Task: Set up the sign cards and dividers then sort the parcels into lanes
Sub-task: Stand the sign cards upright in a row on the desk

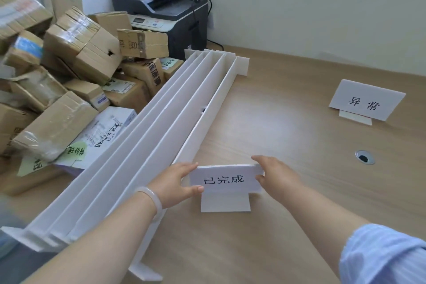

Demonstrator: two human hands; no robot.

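My left hand and right hand pinch the ends of the 已完成 sign card, upright on the wooden table just beside the white dividers; parcels lie heaped beyond them.

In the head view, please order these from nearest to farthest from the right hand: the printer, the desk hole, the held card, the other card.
1. held card: pinched by the right hand, just to its left.
2. desk hole: in the desk top, off to the right.
3. other card: standing farther back on the right.
4. printer: far back on the left, by the wall.
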